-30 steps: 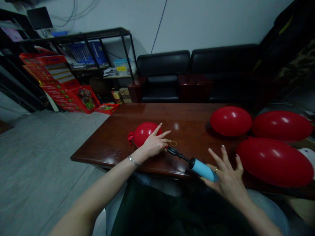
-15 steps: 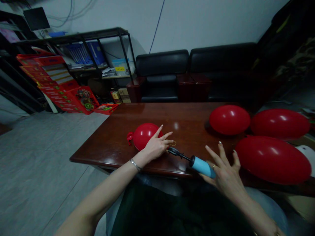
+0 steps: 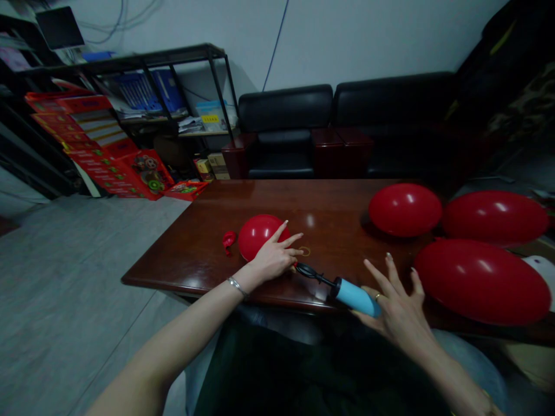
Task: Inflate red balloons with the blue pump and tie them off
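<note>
A partly filled red balloon (image 3: pixel 259 236) lies at my left hand (image 3: pixel 275 254), which pinches its neck at the tip of a hand pump; the other fingers are stretched out. The balloon's near right side is hidden behind that hand. The balloon pump (image 3: pixel 356 297) has a light-blue barrel and a black nozzle end pointing left. My right hand (image 3: pixel 396 303) grips the barrel's right end low against the thumb, its other fingers spread upward. Left of the balloon lies a small heap of limp red balloons (image 3: pixel 228 241). A thin yellowish loop (image 3: pixel 306 251) rests beside my left fingertips.
Three inflated red balloons, including a large near one (image 3: pixel 481 281), sit at the right of the brown table (image 3: pixel 303 196). A white object (image 3: pixel 541 268) shows behind them. Beyond the table stand a black sofa (image 3: pixel 286 110), a metal shelf (image 3: pixel 173 56) and stacked red boxes (image 3: pixel 99 156).
The balloon at my left hand has shifted slightly right, so a gap now separates it from the limp balloons. Both hands keep nearly the same pose on balloon and pump.
</note>
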Demonstrator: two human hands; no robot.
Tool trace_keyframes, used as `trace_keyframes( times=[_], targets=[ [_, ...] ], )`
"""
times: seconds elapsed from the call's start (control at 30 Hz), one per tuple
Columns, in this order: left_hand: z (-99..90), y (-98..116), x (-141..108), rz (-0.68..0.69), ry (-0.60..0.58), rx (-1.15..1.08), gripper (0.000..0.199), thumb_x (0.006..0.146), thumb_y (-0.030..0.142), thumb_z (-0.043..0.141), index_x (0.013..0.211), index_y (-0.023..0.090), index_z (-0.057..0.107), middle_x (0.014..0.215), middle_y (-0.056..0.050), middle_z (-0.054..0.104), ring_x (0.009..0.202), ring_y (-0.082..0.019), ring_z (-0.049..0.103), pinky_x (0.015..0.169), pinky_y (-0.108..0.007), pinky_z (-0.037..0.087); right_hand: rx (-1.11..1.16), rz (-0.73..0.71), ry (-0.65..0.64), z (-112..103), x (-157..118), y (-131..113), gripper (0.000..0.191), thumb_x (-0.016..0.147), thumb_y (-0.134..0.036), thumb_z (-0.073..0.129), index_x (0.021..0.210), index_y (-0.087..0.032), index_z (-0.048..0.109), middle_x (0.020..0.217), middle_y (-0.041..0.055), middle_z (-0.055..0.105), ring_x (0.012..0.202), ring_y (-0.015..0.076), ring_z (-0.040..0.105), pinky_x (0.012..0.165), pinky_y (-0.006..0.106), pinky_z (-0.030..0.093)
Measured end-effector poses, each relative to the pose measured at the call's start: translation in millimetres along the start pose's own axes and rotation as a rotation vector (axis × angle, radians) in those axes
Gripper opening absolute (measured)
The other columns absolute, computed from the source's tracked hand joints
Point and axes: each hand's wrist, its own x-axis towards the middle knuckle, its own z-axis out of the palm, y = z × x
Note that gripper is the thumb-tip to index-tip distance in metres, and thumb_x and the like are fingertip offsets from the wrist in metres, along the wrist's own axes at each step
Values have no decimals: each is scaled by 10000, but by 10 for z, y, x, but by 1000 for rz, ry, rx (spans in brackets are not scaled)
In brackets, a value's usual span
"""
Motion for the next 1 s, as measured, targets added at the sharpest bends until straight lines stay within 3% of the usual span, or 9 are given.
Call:
trace_keyframes(
  times=[0.2,0.33,0.53,0.73,1.0],
  targets=[
    [-75,-158,-97,-62,7,20,110,915,242,676,862,232,771,1186,22,759,1424,-331,467,1219,-689,-138,-4,20,-19,-183,-169,225,507,930,-630,477,988,-227,777,1551,109,483,1517,416,264,1184,731,72],
    [-114,-180,-126,-68,11,42,152,924,209,651,818,211,759,1230,17,741,1432,-332,453,1228,-659,-149,-11,3,-23,-233,-135,243,522,943,-625,452,982,-215,773,1561,113,469,1520,419,255,1184,731,75],
    [-81,-69,-65,-35,58,46,157,929,167,631,845,205,759,1219,30,745,1417,-305,477,1232,-640,-154,-7,-21,42,-73,173,-26,426,937,-552,491,924,-222,759,1549,84,490,1530,402,238,1194,718,72],
    [-38,11,-6,-28,60,73,159,932,182,632,865,222,771,1204,16,752,1432,-295,461,1230,-623,-181,-9,-45,26,92,374,-275,360,882,-536,588,947,-223,754,1585,80,438,1540,404,204,1202,704,69],
    [-9,-99,-61,-42,19,30,129,911,217,669,843,242,775,1201,18,753,1441,-295,449,1229,-676,-119,52,-10,21,39,99,-21,408,890,-581,568,956,-228,759,1564,101,463,1524,424,240,1185,730,85]
  ],
)
